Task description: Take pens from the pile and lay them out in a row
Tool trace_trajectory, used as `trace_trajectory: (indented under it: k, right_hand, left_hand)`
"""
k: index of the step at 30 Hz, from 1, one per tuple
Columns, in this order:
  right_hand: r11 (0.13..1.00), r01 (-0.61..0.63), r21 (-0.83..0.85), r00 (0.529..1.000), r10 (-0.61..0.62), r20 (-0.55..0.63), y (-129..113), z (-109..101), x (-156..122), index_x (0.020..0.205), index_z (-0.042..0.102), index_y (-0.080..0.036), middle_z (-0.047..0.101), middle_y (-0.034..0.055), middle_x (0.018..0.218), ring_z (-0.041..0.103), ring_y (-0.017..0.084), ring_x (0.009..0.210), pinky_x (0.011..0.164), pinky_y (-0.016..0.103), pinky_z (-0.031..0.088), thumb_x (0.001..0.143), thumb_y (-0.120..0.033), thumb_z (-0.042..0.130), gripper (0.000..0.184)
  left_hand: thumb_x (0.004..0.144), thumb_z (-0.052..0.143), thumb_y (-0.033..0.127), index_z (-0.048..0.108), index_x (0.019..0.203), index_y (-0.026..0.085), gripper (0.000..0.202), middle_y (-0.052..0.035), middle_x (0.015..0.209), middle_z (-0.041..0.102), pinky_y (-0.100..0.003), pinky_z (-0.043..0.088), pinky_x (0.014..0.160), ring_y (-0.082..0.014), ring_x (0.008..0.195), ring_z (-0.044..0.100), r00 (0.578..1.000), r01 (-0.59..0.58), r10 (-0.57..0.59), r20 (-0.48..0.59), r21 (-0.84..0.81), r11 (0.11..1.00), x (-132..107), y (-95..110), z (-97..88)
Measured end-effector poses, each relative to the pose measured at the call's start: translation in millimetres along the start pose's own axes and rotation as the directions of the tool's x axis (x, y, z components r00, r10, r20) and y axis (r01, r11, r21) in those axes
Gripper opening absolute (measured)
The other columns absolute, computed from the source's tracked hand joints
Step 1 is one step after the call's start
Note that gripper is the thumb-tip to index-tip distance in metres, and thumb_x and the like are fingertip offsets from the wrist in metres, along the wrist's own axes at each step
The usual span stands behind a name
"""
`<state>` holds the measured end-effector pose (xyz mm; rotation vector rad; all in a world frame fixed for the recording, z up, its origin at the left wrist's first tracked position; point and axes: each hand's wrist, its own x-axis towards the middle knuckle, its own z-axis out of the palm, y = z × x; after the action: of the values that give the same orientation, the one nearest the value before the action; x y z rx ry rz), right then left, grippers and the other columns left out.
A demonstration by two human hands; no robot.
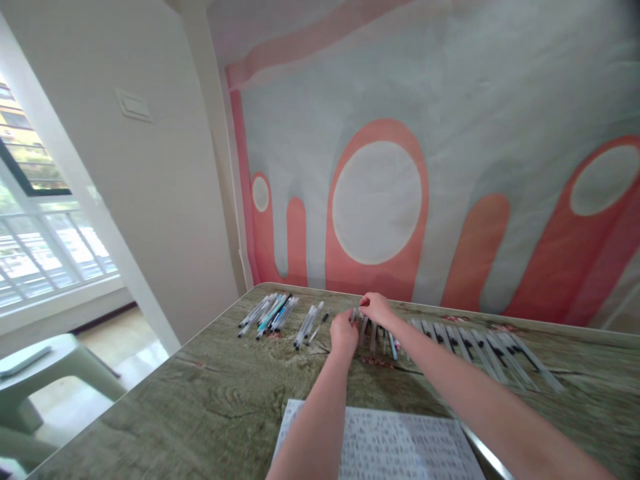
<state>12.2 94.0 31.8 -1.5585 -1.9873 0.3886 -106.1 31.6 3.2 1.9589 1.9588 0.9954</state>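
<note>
Both my arms reach forward over a wood-patterned table (200, 393). My left hand (343, 333) is closed, knuckles up, over the left end of a row of pens (450, 337) lying side by side. My right hand (376, 308) is just beyond it, fingers curled in a pinch at the pens' far tips. What either hand grips is hidden by the fingers. A separate bunch of pens (273, 312) with teal and black caps lies to the left, and a small group of pens (311, 323) lies between it and my left hand.
A printed sheet of paper (390, 443) lies on the near edge under my forearms. A wall with a pink and grey mural (380, 200) stands right behind the table. A green plastic stool (45, 373) and a window (30, 253) are at the left.
</note>
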Motion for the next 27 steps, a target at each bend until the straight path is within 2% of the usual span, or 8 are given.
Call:
trace_trajectory:
  k: [3,8,12,15,21,27]
  right_hand:
    - [0.999,0.023,-0.044,0.999,-0.022,0.027,1,0,0,0.074,0.064,-0.016,0.066,0.0035,0.076,0.058,0.013,0.071,0.063,0.02,0.038,0.062,-0.011,0.058,0.014]
    - [0.991,0.068,-0.115,0.995,-0.06,0.074,0,-1,-6,0.079,0.063,-0.017,0.066,0.0032,0.079,0.058,0.014,0.075,0.067,0.021,0.038,0.066,-0.016,0.058,0.014]
    - [0.98,0.081,-0.179,0.993,-0.065,0.097,-4,1,-11,0.077,0.064,-0.018,0.065,0.0055,0.081,0.058,0.017,0.079,0.066,0.023,0.038,0.067,-0.022,0.06,0.011]
    - [0.972,0.088,-0.218,0.992,-0.065,0.108,-6,2,-13,0.075,0.065,-0.018,0.065,0.0071,0.084,0.058,0.019,0.081,0.067,0.025,0.038,0.067,-0.021,0.059,0.01]
    - [0.963,0.093,-0.251,0.99,-0.063,0.125,-4,1,-12,0.076,0.066,-0.019,0.066,0.0065,0.084,0.058,0.018,0.083,0.067,0.023,0.039,0.067,-0.025,0.058,0.013]
    - [0.96,0.073,-0.269,0.994,-0.049,0.096,6,-4,-3,0.083,0.066,-0.02,0.066,0.0058,0.088,0.059,0.017,0.083,0.07,0.023,0.039,0.074,-0.027,0.05,0.019]
  left_hand:
    - [0.07,0.053,0.018,0.061,0.091,0.018,0.022,-0.0076,0.086,0.061,-0.024,0.037,0.072,-0.0177,0.083,0.054,0.999,-0.019,0.02,-0.025,0.046,0.999,2,-4,5.1]
    - [0.069,0.055,0.018,0.056,0.103,0.016,0.035,-0.0094,0.093,0.058,-0.024,0.036,0.074,-0.0171,0.084,0.053,0.999,0.022,-0.021,-0.036,0.039,0.999,5,-6,10.8]
    - [0.07,0.055,0.021,0.059,0.095,0.017,0.025,-0.0081,0.089,0.058,-0.024,0.037,0.072,-0.0165,0.081,0.053,0.999,-0.003,0.004,-0.037,0.036,0.999,5,-9,13.1]
    - [0.071,0.054,0.022,0.061,0.089,0.018,0.02,-0.007,0.085,0.058,-0.024,0.037,0.07,-0.0161,0.078,0.053,0.998,-0.039,0.04,-0.047,0.034,0.999,6,-12,14.9]
    - [0.071,0.052,0.022,0.061,0.091,0.019,0.022,-0.007,0.087,0.059,-0.024,0.037,0.071,-0.0159,0.08,0.054,0.998,-0.046,0.047,-0.041,0.034,0.998,7,-15,17.6]
    - [0.07,0.053,0.019,0.06,0.094,0.018,0.025,-0.0063,0.089,0.06,-0.023,0.037,0.075,-0.0149,0.083,0.054,0.998,-0.047,0.049,-0.038,0.052,0.998,7,-13,17.9]
